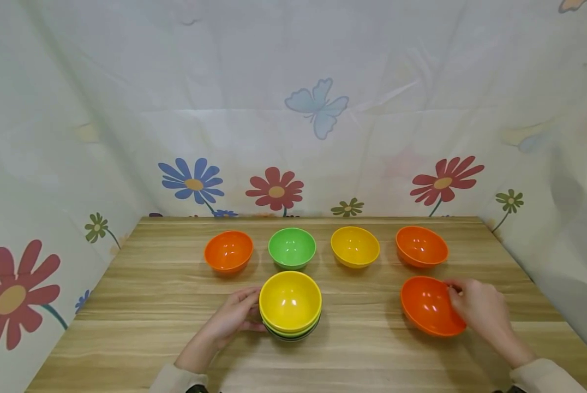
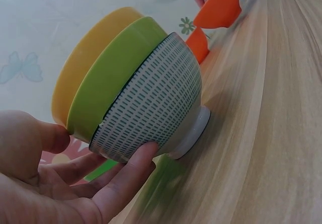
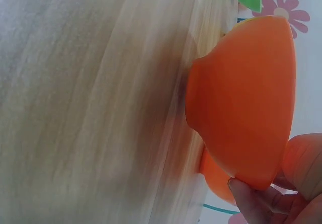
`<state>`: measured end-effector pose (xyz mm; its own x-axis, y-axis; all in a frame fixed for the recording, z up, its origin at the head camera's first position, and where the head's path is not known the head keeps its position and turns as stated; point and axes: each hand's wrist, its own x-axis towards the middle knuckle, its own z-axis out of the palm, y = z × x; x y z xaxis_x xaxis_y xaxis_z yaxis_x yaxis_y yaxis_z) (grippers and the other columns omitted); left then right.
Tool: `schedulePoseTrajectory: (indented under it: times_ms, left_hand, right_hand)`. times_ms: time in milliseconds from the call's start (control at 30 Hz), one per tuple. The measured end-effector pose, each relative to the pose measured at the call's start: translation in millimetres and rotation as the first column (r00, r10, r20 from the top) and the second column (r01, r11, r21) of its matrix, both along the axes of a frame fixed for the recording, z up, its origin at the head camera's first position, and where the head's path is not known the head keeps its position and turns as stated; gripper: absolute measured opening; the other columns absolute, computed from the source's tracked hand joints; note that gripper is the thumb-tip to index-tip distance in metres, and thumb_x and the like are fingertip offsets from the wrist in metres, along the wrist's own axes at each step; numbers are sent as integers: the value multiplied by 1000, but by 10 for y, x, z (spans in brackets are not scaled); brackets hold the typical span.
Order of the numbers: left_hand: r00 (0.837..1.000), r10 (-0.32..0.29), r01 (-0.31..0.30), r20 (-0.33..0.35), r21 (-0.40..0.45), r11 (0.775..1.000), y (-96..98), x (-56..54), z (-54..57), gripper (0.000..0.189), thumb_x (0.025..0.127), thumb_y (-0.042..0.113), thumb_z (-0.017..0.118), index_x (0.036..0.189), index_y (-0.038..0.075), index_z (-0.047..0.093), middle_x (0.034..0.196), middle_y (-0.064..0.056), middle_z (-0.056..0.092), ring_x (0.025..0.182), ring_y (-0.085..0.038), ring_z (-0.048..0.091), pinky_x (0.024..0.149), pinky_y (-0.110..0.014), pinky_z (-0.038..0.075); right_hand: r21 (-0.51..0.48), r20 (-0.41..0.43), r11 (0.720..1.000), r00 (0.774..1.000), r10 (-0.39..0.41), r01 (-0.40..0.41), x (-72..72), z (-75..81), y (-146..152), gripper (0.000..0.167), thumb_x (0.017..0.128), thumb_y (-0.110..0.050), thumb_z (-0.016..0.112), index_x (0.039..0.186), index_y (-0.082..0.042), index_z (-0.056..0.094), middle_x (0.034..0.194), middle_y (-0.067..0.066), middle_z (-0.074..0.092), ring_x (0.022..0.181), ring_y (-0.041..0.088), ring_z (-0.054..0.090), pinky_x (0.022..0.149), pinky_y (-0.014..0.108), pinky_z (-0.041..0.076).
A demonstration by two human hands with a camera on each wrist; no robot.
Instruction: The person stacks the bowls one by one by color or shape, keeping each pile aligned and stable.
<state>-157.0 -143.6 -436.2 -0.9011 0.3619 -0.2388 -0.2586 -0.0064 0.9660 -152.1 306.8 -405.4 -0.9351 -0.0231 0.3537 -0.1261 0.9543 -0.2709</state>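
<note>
A nested stack stands near the table's front middle: a yellow bowl (image 1: 291, 301) on top, a green bowl (image 2: 113, 78) inside a white bowl with green dashes (image 2: 156, 93). My left hand (image 1: 234, 315) holds the stack's left side, thumb by the upper rims and fingers against the patterned bowl's wall. On the right, my right hand (image 1: 481, 308) pinches the right rim of an orange bowl (image 1: 428, 305). That bowl tilts, its foot close over the wood in the right wrist view (image 3: 246, 103).
Along the back stand an orange bowl (image 1: 228, 252), a green bowl (image 1: 292, 248), a yellow bowl (image 1: 354, 247) and another orange bowl (image 1: 421, 247). The wooden table (image 1: 141, 305) meets a flowered cloth backdrop (image 1: 225, 136) behind and at both sides.
</note>
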Motion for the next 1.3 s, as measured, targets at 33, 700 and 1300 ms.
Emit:
schedulePoseTrajectory:
  times_ms: [33, 700, 1300]
  left_hand:
    - [1000, 0, 0, -1, 2, 1000, 1, 0, -1, 51, 99, 27, 40, 135, -8, 37, 114, -13, 58, 88, -17, 62, 73, -40, 56]
    - [1000, -4, 4, -8, -2, 1000, -12, -20, -40, 51, 98, 30, 41, 133, -7, 40, 116, -16, 57, 89, -19, 62, 73, -40, 56]
    - [1000, -7, 7, -3, -7, 1000, -25, -20, -49, 49, 99, 27, 38, 133, -8, 39, 111, -15, 60, 88, -19, 62, 73, -40, 56]
  right_hand:
    - [4, 2, 1000, 1000, 5, -5, -5, 4, -7, 15, 77, -5, 61, 87, -1, 72, 72, 15, 67, 49, 22, 53, 39, 34, 35]
    - [54, 56, 991, 991, 119, -122, -221, 189, -424, 15, 78, -1, 62, 91, 3, 70, 64, 8, 62, 45, 14, 39, 38, 24, 31]
    - [13, 55, 979, 977, 204, -205, -368, 263, -822, 14, 78, -1, 65, 90, 3, 71, 77, 14, 68, 47, 10, 51, 45, 24, 50]
